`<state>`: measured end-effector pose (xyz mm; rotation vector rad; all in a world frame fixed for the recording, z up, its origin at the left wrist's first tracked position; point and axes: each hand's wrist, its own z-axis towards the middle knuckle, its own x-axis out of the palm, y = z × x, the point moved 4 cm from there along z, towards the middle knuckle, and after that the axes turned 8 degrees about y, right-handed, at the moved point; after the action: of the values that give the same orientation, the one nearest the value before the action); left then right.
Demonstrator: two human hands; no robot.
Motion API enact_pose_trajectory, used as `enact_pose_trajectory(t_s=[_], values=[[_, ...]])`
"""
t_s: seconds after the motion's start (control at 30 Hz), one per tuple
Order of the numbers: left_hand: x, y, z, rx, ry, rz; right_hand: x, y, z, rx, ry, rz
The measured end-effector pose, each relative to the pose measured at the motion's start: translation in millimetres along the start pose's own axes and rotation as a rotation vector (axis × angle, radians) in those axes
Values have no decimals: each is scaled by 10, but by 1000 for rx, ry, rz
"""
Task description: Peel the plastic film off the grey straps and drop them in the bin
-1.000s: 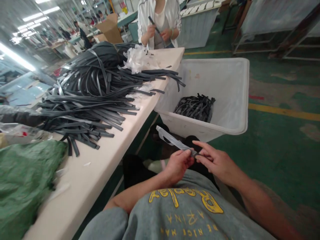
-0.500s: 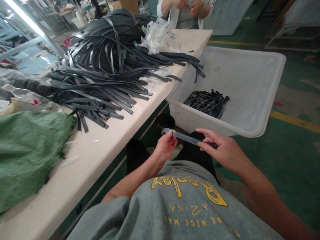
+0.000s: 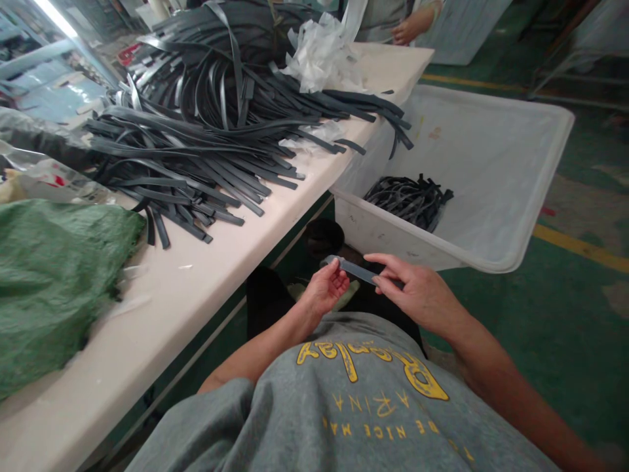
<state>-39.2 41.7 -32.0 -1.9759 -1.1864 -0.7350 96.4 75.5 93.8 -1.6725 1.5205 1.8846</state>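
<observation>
Dark grey and flat, a strip (image 3: pixel 361 271) stretches between the person's two hands, above the lap and just in front of the white bin (image 3: pixel 491 164); the left hand (image 3: pixel 327 287) has a narrow grip, thumb and fingers pinched on the strip near its outer end, where a small curled part shows past the thumb, too small to make out; the right hand (image 3: pixel 410 285) has a narrow grip as well, thumb and fingers closed on the strip's nearer part, with the index finger reaching out above it; the strip slopes slightly down from left hand to right.

Inside the bin lies a tangled pile of dark strips (image 3: pixel 407 202); to the left runs a pale surface (image 3: pixel 206 288), bearing a broad heap of strips (image 3: pixel 196 151), several ends hanging over its edge toward the bin; crumpled white scraps (image 3: pixel 319 56) sit against the heap's far side; a green sack (image 3: pixel 59 288) lies at the near left, a clear plastic bag (image 3: pixel 54 177) just beyond it; past the surface's far end shows a co-worker's hand (image 3: pixel 411 27); to the right, a yellow line (image 3: pixel 580 248) crosses the green floor (image 3: pixel 565 314).
</observation>
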Motion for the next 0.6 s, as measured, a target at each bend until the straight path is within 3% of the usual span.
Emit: enact_pose_trajectory(t_s=[0.1,0.2,0.37,0.5,0.6], values=[[30,115,0,-45,46,44,171,-27,129,66,-13,-135],[21,87,24,-29,61,58,288,-110,216,69,-12,-119],[-84,-90,84,18,-24,97,163,-237,121,88,4,-5],[-19,59,97,-35,68,129,217,-180,225,146,8,-145],[-6,89,96,-52,71,128,284,-138,290,101,42,-163]])
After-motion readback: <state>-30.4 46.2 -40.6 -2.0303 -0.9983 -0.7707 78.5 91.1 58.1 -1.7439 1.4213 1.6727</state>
